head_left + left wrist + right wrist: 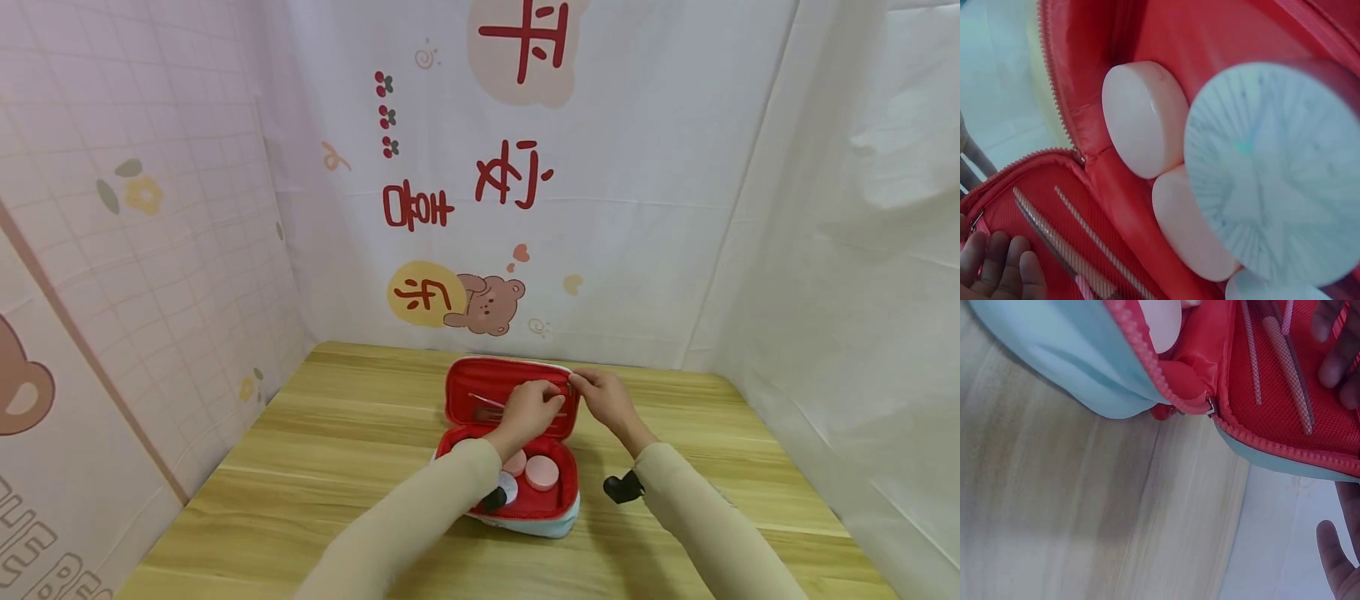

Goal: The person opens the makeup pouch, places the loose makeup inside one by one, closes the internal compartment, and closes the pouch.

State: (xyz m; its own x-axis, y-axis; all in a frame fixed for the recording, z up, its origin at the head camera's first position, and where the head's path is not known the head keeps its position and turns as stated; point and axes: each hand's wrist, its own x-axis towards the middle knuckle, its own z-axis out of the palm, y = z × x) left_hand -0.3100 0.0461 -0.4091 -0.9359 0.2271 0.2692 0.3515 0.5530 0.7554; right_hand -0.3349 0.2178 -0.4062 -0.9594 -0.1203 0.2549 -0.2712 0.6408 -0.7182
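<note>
A cosmetic bag (557, 525), light blue outside and red inside, stands unzipped with its lid (465, 372) raised. My left hand (531, 408) is over the lid's inside, fingers bent, and pinches at the small zipper pull (977, 220) of the mesh pocket; the fingertips partly hide it. With my right hand (606, 398) I grip the lid's upper right corner. Slim makeup brushes (1063, 247) lie behind the mesh. In the bag's base sit pink round containers (542, 472) and a pale round container with a star pattern (1272, 181).
The bag stands on a wood-grain table (345, 450). Behind it hangs a white cloth backdrop (630, 217) with red characters and a bear print. More cloth (847, 275) encloses the sides. A black wrist camera (624, 487) is at the right sleeve.
</note>
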